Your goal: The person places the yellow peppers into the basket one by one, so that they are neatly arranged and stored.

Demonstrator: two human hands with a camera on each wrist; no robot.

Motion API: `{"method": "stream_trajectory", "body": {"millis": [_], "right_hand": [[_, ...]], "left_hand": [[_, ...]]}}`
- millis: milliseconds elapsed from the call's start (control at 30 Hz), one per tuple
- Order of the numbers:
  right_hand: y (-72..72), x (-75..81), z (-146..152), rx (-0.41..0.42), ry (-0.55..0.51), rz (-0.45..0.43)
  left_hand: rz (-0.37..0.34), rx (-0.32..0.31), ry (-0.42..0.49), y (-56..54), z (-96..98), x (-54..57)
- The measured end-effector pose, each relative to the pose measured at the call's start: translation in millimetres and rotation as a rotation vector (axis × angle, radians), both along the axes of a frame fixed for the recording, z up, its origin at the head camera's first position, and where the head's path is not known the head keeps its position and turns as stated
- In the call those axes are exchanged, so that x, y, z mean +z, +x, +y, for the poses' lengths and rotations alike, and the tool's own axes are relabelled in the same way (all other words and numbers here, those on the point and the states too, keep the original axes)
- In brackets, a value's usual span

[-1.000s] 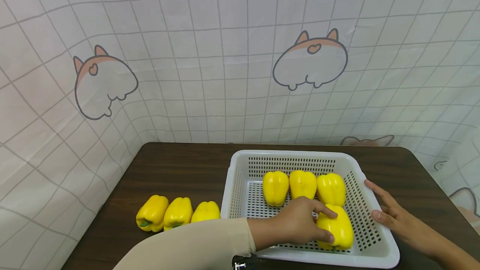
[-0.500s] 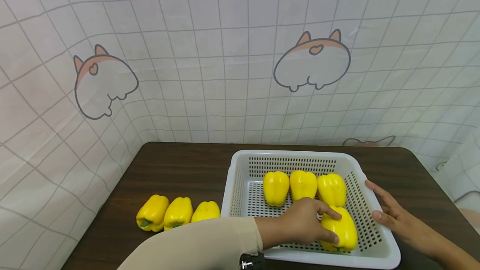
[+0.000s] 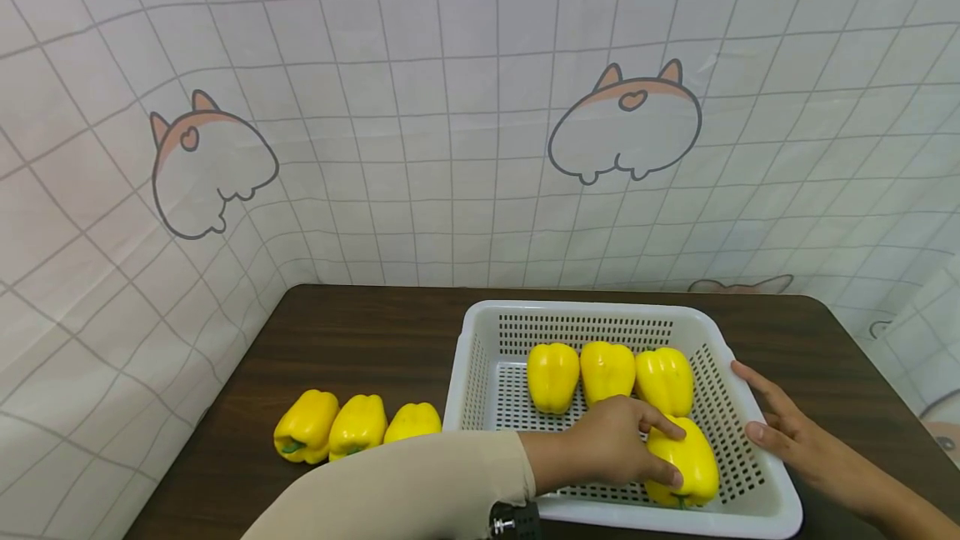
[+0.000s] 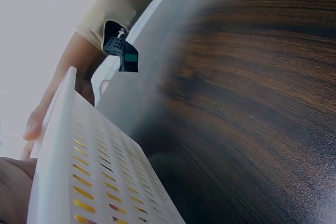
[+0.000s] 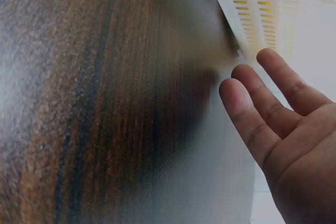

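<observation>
My left hand (image 3: pixel 611 444) reaches into a white perforated plastic basket (image 3: pixel 465 382) and pinches a yellow bell pepper (image 3: pixel 696 465) between thumb and fingers. That pepper lies on its side near the basket's front right, green stem toward me. Behind it, a row of three yellow bell peppers (image 3: pixel 552 377) sits inside. My right hand (image 3: pixel 783 427) rests at the basket's right rim with fingers extended; the right wrist view shows these fingers (image 5: pixel 283 80) spread beside the slotted wall. In the left wrist view, yellow shows through the basket's slots (image 4: pixel 105 166).
Three more yellow bell peppers (image 3: pixel 306 426) lie in a row on the dark wood table (image 3: pixel 375 332), left of the basket and partly behind the left sleeve (image 3: pixel 405 486). A white gridded cloth (image 3: pixel 420 148) with cartoon animal prints hangs behind the table.
My left hand has shifted slightly to the right and toward me, taking the held pepper with it. The right hand stays at the basket's rim.
</observation>
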State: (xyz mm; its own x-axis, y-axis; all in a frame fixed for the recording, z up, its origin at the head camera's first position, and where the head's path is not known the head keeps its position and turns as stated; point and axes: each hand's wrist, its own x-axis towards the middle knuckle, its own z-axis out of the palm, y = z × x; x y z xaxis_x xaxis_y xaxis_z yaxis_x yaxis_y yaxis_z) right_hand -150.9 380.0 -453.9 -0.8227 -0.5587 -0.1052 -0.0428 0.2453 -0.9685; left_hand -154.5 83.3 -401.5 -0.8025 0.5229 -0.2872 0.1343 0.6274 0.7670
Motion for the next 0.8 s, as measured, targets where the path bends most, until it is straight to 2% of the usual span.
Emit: {"method": "stream_trajectory", "body": {"millis": [267,567,800], "right_hand": [[-0.3,-0.9,-0.7,0.011,-0.013,0.001],[-0.7,-1.6,0.4,0.007,-0.003,0.0],[-1.3,-1.8,0.8,0.003,0.005,0.0]], "left_hand": [[-0.072,0.025,0.008,-1.3,2.0,-0.5],[-0.19,0.066,0.103,0.9,4.5,0.7],[-0.187,0.042,0.083,1.2,4.9,2.7]]}}
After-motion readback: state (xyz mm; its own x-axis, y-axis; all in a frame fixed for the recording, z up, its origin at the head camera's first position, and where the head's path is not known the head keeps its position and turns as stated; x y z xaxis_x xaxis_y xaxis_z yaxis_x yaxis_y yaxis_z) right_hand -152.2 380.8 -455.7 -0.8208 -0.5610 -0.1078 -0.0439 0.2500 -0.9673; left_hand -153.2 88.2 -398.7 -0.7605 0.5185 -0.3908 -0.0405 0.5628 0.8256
